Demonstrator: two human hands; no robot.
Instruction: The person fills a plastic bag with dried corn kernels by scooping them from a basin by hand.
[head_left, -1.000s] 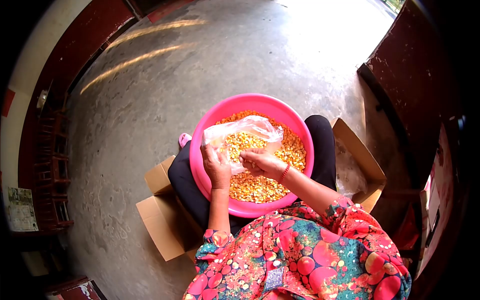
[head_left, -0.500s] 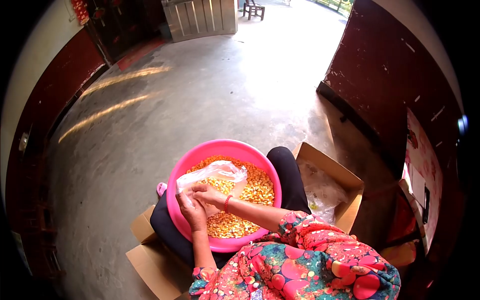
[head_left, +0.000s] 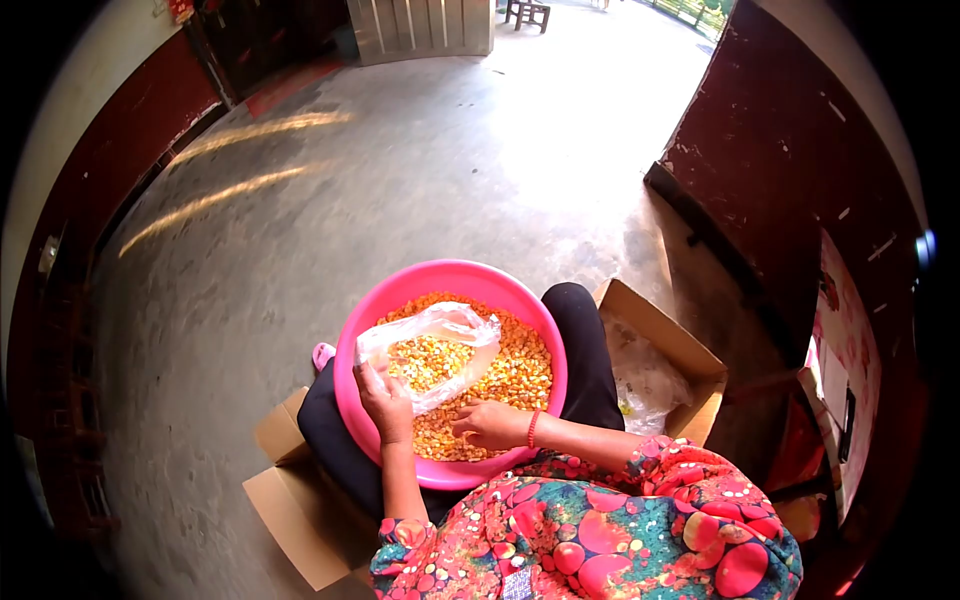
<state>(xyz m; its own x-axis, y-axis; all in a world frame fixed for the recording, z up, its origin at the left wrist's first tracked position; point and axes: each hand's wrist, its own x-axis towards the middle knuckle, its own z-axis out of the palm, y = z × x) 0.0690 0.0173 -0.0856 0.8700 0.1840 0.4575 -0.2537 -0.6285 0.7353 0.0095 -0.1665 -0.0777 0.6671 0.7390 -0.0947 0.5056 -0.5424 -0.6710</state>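
A pink basin (head_left: 352, 395) of loose yellow-orange corn kernels (head_left: 520, 370) rests on my lap. Inside it lies a clear plastic bag (head_left: 455, 318), mouth spread wide, with corn kernels showing in it. My left hand (head_left: 385, 405) grips the bag's left edge, thumb and fingers closed on the film. Just below the bag, my right hand (head_left: 492, 425), with a red bracelet (head_left: 533, 428) at its wrist, is down at the loose kernels. Its fingers are curled inward, and what they hold, if anything, is hidden.
On my right stands an open cardboard box (head_left: 690, 370) with crumpled clear plastic (head_left: 648, 385) in it. Another cardboard box (head_left: 300, 520) with raised flaps is at my left. Concrete floor (head_left: 300, 230) stretches ahead to a bright doorway, where a small stool (head_left: 528, 14) stands.
My right hand has left the bag's edge near my left hand and moved right and down to the loose kernels. The bag's mouth has spread wider; my left hand still holds it.
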